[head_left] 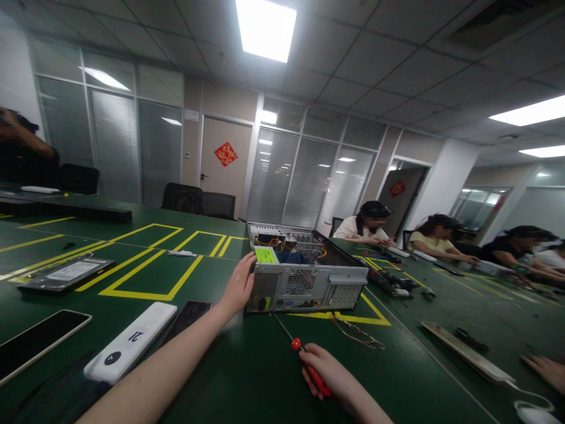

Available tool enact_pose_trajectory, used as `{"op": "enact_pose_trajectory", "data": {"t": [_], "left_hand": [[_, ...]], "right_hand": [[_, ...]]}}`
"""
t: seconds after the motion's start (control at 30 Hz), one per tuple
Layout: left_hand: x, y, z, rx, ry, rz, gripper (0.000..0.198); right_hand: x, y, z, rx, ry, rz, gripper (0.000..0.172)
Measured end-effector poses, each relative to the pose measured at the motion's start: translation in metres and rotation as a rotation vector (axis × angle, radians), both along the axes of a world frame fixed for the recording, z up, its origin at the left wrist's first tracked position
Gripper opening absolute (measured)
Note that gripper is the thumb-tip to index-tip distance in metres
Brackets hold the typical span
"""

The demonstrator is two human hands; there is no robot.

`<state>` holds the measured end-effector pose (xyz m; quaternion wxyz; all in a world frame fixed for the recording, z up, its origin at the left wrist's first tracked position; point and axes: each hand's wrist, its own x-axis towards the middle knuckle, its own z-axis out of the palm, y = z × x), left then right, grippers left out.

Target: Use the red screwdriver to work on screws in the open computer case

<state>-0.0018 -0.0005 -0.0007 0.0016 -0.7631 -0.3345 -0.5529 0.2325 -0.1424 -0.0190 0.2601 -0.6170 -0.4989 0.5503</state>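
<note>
An opened desktop computer case (309, 277) lies on the green table, its back panel facing me and its top uncovered. Cables and parts show inside, and a yellow-green label (265, 255) marks the power supply at the left corner. My left hand (239, 282) rests against the left side of the case near that corner, fingers stretched out. In my right hand (324, 371) is a screwdriver (315, 378) with a red handle, its fingers wrapped round it. The long shaft points up and left, its tip near the lower edge of the back panel; contact I cannot tell.
Left of me lie a hard drive (70, 272), a white power bank (131, 341), a dark phone (39, 341) and another dark flat device (188, 318). Thin wires (357, 333) lie right of the case. Several people sit along the right; one person's hand (547, 371) is at the right edge.
</note>
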Motion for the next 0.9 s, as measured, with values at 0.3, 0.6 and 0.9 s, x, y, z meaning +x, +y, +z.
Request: {"op": "enact_pose_trajectory", "data": {"t": [0.3, 0.6, 0.9], "left_hand": [[-0.001, 0.003, -0.003, 0.006, -0.004, -0.007, 0.043], [0.0, 0.003, -0.003, -0.005, -0.003, 0.002, 0.043], [0.0, 0.001, -0.002, -0.002, -0.002, 0.0, 0.043]], "right_hand": [[-0.045, -0.023, 0.019, 0.264, -0.713, -0.023, 0.032], [-0.058, -0.022, 0.009, 0.369, -0.942, 0.005, 0.036], [-0.055, -0.017, -0.003, 0.365, -1.045, -0.004, 0.034]]}}
